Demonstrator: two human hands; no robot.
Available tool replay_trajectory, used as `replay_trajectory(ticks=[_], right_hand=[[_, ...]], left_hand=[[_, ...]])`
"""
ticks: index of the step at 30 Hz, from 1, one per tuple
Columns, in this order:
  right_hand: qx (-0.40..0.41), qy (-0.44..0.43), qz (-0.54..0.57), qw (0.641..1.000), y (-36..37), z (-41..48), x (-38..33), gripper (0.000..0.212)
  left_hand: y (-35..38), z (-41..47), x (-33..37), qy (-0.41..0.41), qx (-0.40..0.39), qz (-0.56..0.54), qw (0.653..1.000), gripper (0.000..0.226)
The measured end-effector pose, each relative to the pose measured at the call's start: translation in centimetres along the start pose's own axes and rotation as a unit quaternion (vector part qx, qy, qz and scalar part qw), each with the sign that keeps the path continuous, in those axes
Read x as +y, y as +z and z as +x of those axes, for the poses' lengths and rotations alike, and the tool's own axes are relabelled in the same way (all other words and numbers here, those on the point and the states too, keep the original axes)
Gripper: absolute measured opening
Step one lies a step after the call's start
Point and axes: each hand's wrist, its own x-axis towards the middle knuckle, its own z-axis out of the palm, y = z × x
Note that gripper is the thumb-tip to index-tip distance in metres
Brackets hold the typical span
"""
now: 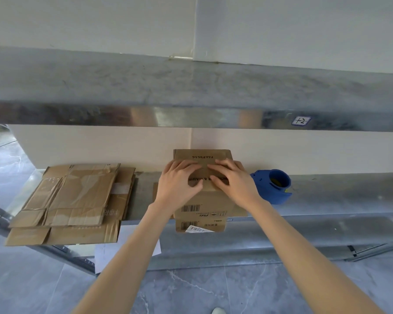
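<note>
A small brown cardboard box (203, 200) with black print and barcodes stands on the metal shelf (327, 200), its front side hanging past the shelf's edge. My left hand (178, 185) lies on the left half of the box top, fingers spread and pressing the flaps down. My right hand (233, 183) presses the right half in the same way. The fingertips of both hands nearly meet at the middle seam. A far flap stands up behind the hands, against the wall.
A stack of flattened cardboard boxes (73, 202) lies at the left of the shelf, overhanging its front. A blue tape dispenser (272, 185) sits just right of the box. An upper metal shelf (191, 96) with a small label (301, 120) runs overhead. Grey tiled floor lies below.
</note>
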Motion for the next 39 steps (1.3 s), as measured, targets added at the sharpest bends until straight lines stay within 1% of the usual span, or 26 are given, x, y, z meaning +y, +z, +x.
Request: replay_trajectory(ticks=[3, 5, 7, 8, 9, 10, 11, 13, 17, 19, 21, 24, 28, 33, 36, 39], right_hand=[[-0.001, 0.003, 0.023, 1.0, 0.2, 0.0, 0.3, 0.04], [-0.002, 0.004, 0.085, 0.996, 0.1, -0.1, 0.8, 0.042], [0.033, 0.015, 0.159, 0.987, -0.2, -0.5, 2.0, 0.04], [0.064, 0.028, 0.173, 0.983, -0.5, -0.7, 3.1, 0.038], [0.088, 0.044, 0.166, 0.981, -0.7, -1.0, 4.4, 0.036], [0.096, 0.062, 0.145, 0.983, -0.9, -1.3, 6.0, 0.035], [0.083, 0.083, 0.116, 0.986, -1.1, -1.6, 7.5, 0.036], [0.017, 0.128, 0.057, 0.99, -1.2, -2.2, 10.6, 0.041], [-0.097, 0.19, -0.052, 0.976, -1.0, -3.3, 15.1, 0.055], [-0.159, 0.191, -0.094, 0.964, -0.9, -3.5, 16.4, 0.064], [-0.207, 0.168, -0.118, 0.957, -0.8, -3.5, 17.5, 0.071], [-0.233, 0.134, -0.119, 0.956, -0.8, -3.1, 18.7, 0.075], [-0.259, 0.123, -0.084, 0.954, -0.9, -2.3, 20.1, 0.083], [-0.285, 0.09, -0.068, 0.952, -0.7, -1.5, 22.0, 0.092], [-0.296, 0.081, -0.058, 0.95, -0.7, -1.0, 22.5, 0.094], [-0.311, 0.085, -0.049, 0.945, -0.8, -0.6, 22.6, 0.095]], left_hand=[[0.6, 0.3, 1.1, -0.028, 0.009, -0.009, 1.0, 0.034], [0.8, 0.3, 1.2, -0.037, 0.015, -0.005, 0.999, 0.032], [0.9, 0.2, 1.2, -0.042, 0.018, -0.007, 0.999, 0.032], [1.0, 0.1, 1.2, -0.044, 0.02, -0.009, 0.999, 0.031], [1.0, 0.1, 1.2, -0.048, 0.021, -0.011, 0.999, 0.03], [1.0, 0.0, 1.2, -0.054, 0.023, -0.014, 0.998, 0.03], [1.1, 0.0, 1.2, -0.061, 0.026, -0.018, 0.998, 0.029], [1.2, -0.1, 1.5, -0.075, 0.033, -0.026, 0.996, 0.028], [1.5, -0.2, 2.0, -0.101, 0.046, -0.032, 0.993, 0.027], [1.4, -0.3, 2.1, -0.108, 0.045, -0.035, 0.992, 0.027], [1.3, -0.3, 2.2, -0.11, 0.041, -0.036, 0.992, 0.026], [1.3, -0.3, 2.2, -0.11, 0.037, -0.026, 0.993, 0.025], [0.8, -0.2, 1.8, -0.102, 0.009, -0.026, 0.994, 0.026], [-0.3, -0.4, 0.7, -0.115, -0.013, -0.068, 0.991, 0.03], [-0.6, -0.7, 0.4, -0.125, -0.012, -0.087, 0.988, 0.029], [-0.6, -0.9, 0.3, -0.123, -0.005, -0.08, 0.989, 0.03]])
